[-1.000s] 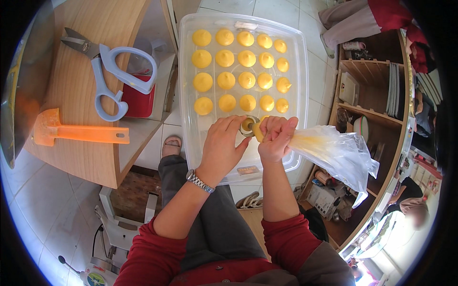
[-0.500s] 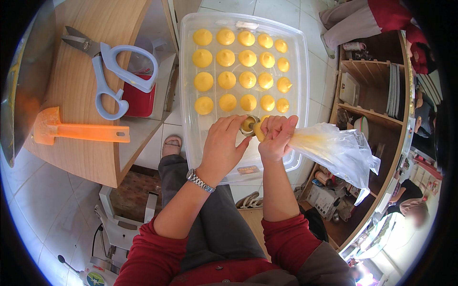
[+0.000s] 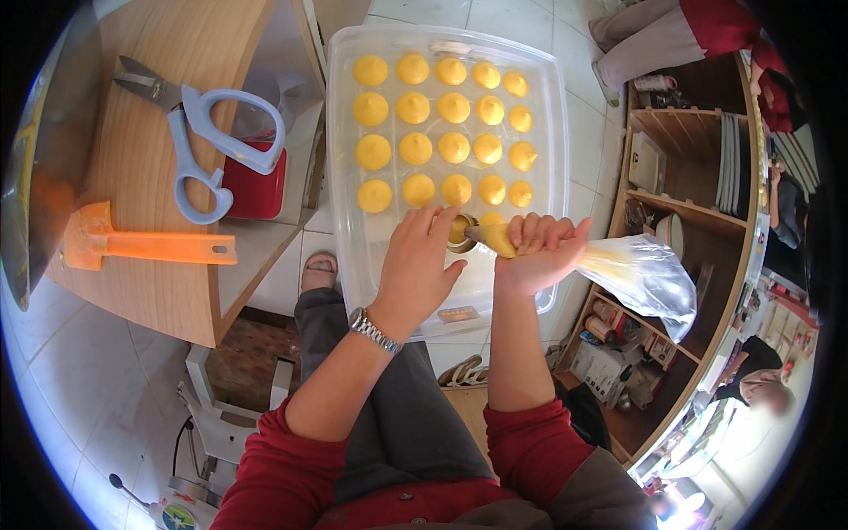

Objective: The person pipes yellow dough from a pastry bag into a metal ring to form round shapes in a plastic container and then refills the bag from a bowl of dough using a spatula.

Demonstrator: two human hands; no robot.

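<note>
My right hand (image 3: pixel 541 254) is wrapped around a clear piping bag (image 3: pixel 643 281) of yellow batter, its twisted end trailing right. Its metal nozzle (image 3: pixel 473 233) points left, at the opening of a small round metal ring (image 3: pixel 458 246). The fingertips of my left hand (image 3: pixel 413 265) curve against the ring's far left side, with the thumb apart near its lower edge. Beneath both hands lies a translucent plastic tray (image 3: pixel 340 256) bearing rows of peaked yellow batter mounds (image 3: pixel 453 147). Another mound (image 3: pixel 491 218) is partly hidden behind the right hand and bag.
On the wooden table at left (image 3: pixel 168 305) lie blue-handled scissors (image 3: pixel 225 132) and an orange spatula (image 3: pixel 163 246), beside a large metal bowl (image 3: pixel 53 150). A red container (image 3: pixel 256 181) sits below. Wooden shelves (image 3: pixel 685 177) line the right; a person (image 3: pixel 654 35) stands at far right.
My right hand has shifted right and turned at the wrist, drawing the nozzle back so more of it shows. The bag's loose end has swung. My left hand stays at the ring.
</note>
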